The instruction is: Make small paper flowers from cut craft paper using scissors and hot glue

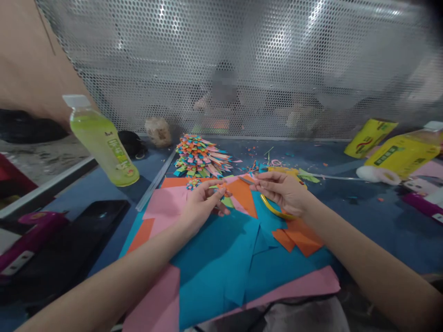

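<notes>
My left hand [206,201] is over the coloured paper, its thumb and fingers closed on a small folded paper piece [221,189], orange with bits of other colours. My right hand [282,191] pinches a thin grey pointed piece [246,180] between thumb and fingertips, its tip towards the left hand. Under the right hand lies a yellow loop [273,210], partly hidden by the palm. A small multicoloured paper cluster [193,184] is just beyond my left hand. Behind it stands a cone of many folded paper strips [202,157]. Blue paper sheets [214,258] spread beneath both hands.
Orange paper pieces [304,237] and pink sheets [166,203] lie around. A green drink bottle [104,143] and a dark phone [100,216] are on the left. Yellow bottle [408,150] and yellow packet [368,138] stand right. A perforated metal panel [263,55] closes off the back.
</notes>
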{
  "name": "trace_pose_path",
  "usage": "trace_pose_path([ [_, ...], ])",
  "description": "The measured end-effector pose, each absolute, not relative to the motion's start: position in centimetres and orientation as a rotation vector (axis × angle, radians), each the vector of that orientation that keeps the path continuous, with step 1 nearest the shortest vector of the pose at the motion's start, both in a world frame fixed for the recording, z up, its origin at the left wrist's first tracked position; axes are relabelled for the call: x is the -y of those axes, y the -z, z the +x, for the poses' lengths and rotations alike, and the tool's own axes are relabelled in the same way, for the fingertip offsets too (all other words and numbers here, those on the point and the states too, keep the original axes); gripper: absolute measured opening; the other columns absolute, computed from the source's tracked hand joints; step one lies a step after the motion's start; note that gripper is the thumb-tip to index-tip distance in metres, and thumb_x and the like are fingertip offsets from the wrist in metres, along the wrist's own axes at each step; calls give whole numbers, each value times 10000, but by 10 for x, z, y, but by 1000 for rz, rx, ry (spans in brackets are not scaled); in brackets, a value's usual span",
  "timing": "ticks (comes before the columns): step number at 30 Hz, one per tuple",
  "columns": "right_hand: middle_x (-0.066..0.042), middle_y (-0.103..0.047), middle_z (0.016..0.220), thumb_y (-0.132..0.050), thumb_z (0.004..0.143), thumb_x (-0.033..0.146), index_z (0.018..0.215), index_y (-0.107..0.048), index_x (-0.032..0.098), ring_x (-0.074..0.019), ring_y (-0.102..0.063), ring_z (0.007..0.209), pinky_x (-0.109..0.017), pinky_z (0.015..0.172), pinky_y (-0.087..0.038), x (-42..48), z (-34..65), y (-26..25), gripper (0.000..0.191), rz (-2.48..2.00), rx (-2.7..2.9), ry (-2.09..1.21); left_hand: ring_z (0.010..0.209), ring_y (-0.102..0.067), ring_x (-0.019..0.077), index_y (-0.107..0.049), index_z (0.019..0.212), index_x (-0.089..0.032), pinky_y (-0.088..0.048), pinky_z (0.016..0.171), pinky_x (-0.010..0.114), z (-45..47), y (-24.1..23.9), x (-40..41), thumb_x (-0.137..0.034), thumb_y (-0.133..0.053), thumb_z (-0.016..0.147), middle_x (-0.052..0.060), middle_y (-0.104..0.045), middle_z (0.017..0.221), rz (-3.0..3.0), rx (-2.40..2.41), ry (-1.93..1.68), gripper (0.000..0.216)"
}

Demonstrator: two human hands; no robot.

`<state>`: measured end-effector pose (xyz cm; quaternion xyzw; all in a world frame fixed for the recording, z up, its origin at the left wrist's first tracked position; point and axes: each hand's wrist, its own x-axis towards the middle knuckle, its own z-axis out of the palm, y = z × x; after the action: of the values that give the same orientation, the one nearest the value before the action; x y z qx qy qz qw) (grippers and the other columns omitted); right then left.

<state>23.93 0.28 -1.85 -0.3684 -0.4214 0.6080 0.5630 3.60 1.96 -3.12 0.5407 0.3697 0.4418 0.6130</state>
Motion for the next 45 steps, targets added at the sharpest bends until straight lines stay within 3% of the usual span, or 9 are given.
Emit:
trace_pose_path([
  [5,52,-564,518,-828,476,291,597,-592,156,-22,-454,397,-146,374,-393,-3,239,18,298,-850,1028,-1397,417,-570,80,-524,956,-164,-420,377,182,34,32,-21,-356,-641,711,-26,-620,687,1287,-881,-1011,333],
  [9,85,-440,443,-763,601,331,705,-643,150,-11,-331,374,-158,370,-352,-3,240,19,240,-841,1067,-1425,407,-562,71,-527,969,-164,-413,374,184,34,32,-20,-357,-632,719,-20,-633,715,1296,-893,-997,334],
  [15,18,-583,566,-772,581,290,721,-685,133,-64,-533,489,-211,491,-492,1,241,15,227,-946,1152,-1509,380,-547,77,-529,951,-153,-401,364,189,34,31,-18,-384,-661,681,-42,-611,629,1274,-867,-1017,379],
  [20,-33,-652,675,-763,578,350,731,-682,123,-80,-597,566,-202,558,-511,1,239,15,286,-973,1106,-1602,379,-545,80,-526,934,-152,-400,368,190,34,30,-17,-396,-666,671,-48,-604,598,1265,-842,-1022,385],
  [23,4,-596,603,-721,626,378,712,-646,132,-64,-540,507,-207,514,-484,0,238,18,272,-1007,1161,-1518,373,-539,80,-528,925,-156,-398,374,189,34,29,-17,-392,-663,676,-55,-592,549,1258,-834,-1027,370],
  [28,64,-497,554,-737,596,218,690,-528,160,-37,-451,445,-178,437,-381,-1,237,22,236,-1072,1328,-1306,370,-537,92,-528,916,-164,-390,383,188,33,29,-17,-397,-655,682,-70,-549,453,1250,-859,-1023,353],
  [32,101,-399,497,-700,574,165,646,-422,187,-34,-385,411,-181,405,-332,3,234,18,288,-1047,1264,-1342,379,-544,88,-532,912,-169,-400,391,197,34,30,-17,-375,-647,693,-65,-571,518,1255,-857,-1013,322],
  [38,-15,-612,856,-701,602,143,807,-536,180,-43,-485,520,-204,464,-407,8,234,5,266,-999,1227,-1308,376,-540,75,-535,910,-162,-420,399,203,34,28,-17,-371,-658,681,-39,-619,621,1250,-855,-1020,334],
  [45,20,-590,522,-698,677,298,731,-579,180,-92,-521,405,-217,388,-404,17,243,2,176,-1101,1499,-1070,395,-540,55,-522,876,-159,-427,415,187,31,27,-17,-355,-642,704,-18,-646,708,1280,-841,-1068,287],
])
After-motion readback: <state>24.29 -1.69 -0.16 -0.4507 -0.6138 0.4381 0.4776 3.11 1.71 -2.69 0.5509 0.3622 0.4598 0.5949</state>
